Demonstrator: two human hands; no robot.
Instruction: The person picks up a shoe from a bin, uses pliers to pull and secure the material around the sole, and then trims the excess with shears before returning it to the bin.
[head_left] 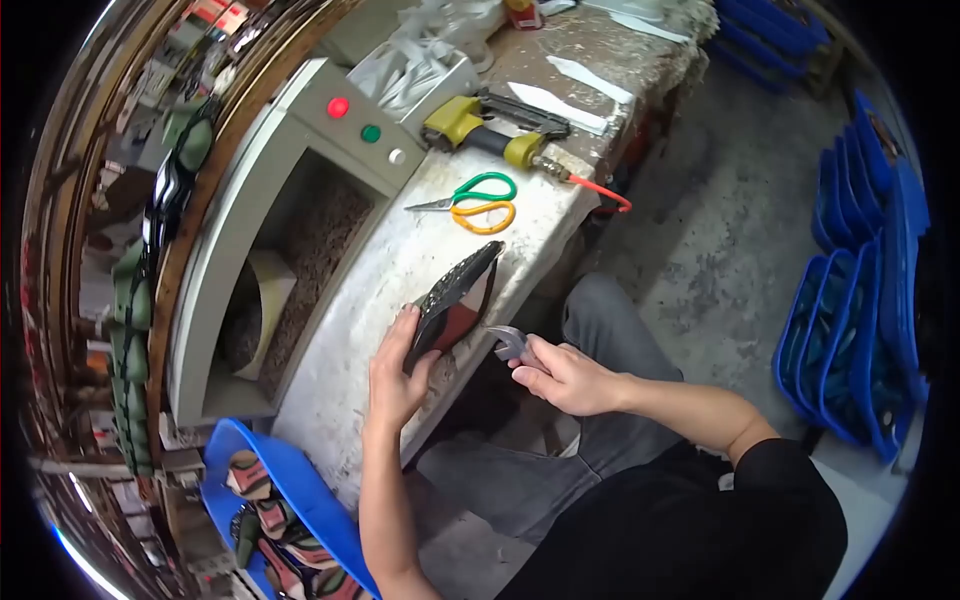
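Note:
My left hand (395, 372) grips the near end of a black shoe upper (455, 300) with a reddish inner part, tilted on its side over the pale worktop (350, 345). Close to its right side, my right hand (565, 375) is closed around a grey metal tool (509, 343) with a curved head; a small gap separates the tool from the shoe. Beyond the shoe's far tip lie scissors (480, 204) with one green and one orange handle. A yellow and black staple or nail gun (490, 133) rests farther back, joined to an orange hose (603, 192).
A grey machine housing (235, 165) with red, green and white buttons stands at the left. A blue bin (285, 480) of shoe parts is at the lower left. White strips (560, 107) lie at the back. Blue trays (835, 330) stand at the right.

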